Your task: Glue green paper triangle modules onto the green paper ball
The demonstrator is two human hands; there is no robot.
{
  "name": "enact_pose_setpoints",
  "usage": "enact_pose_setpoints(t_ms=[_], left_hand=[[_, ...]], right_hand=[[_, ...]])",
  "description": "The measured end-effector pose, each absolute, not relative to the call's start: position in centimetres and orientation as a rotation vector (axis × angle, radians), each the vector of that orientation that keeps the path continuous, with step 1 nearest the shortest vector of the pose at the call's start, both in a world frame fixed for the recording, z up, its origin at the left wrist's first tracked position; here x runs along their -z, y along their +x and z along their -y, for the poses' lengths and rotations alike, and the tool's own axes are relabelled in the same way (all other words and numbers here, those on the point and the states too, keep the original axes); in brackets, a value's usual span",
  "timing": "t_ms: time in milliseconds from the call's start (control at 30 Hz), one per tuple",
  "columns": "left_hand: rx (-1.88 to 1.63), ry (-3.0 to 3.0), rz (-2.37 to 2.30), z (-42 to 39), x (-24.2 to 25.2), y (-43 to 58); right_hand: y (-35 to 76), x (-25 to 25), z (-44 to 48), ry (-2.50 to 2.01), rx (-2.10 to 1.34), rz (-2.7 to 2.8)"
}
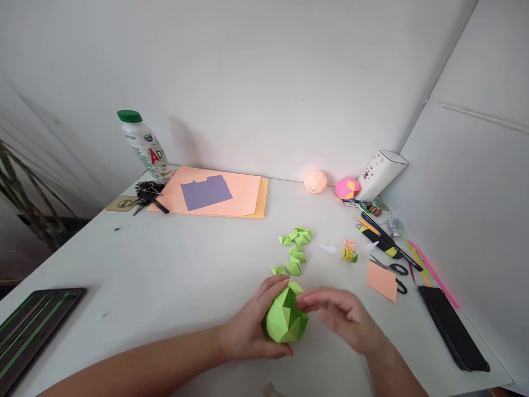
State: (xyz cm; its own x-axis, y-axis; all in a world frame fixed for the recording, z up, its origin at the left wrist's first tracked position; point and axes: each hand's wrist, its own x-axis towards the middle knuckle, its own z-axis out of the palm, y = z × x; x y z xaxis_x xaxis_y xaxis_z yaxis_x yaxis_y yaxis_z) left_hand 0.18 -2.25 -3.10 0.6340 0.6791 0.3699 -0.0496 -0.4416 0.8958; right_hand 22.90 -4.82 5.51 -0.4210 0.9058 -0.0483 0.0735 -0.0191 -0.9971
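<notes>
A hollow green folded-paper ball [280,320] with an opening on its right side is in my left hand [248,325], whose fingers wrap over the top and thumb sits underneath. My right hand [343,314] is at the ball's right side, fingers stretched toward the opening and thumb apart from them. Its fingertips reach the rim; whether they press on it I cannot tell. Just beyond the ball lie several small folded green paper pieces [293,267]. To their right, a small yellow-labelled glue bottle [349,254] lies on its side beside orange paper scraps [349,243].
Scissors [399,269] lie partly under an orange paper square [382,281], near a black phone [452,328]. A cutter [380,241] and pens lie behind. Paper balls [315,182], coloured sheets [248,196], keys [149,193] and a bottle [149,149] line the back. A dark tablet [39,325] lies left.
</notes>
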Motion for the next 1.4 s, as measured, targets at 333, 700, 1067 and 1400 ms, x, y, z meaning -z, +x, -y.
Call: enact_pose_setpoints(t_ms=[333,700,1067,1400], left_hand=[[-0.92,1.845,-0.517,2.1,3.0,0.3],[-0.945,1.883,-0.507,1.8,2.9,0.6],[-1.002,1.981,-0.501,1.8,2.9,0.9],[-0.972,2.052,-0.491,1.9,2.8,0.9]], right_hand=[[30.7,-0.2,-2.5,-1.831,-0.212,1.733],[26.8,-4.9,0.8,-1.154,-0.659,1.187],[20.3,-6.3,5.5,-0.859,-0.899,1.427],[20.1,-6.2,5.1,-0.882,-0.909,1.348]])
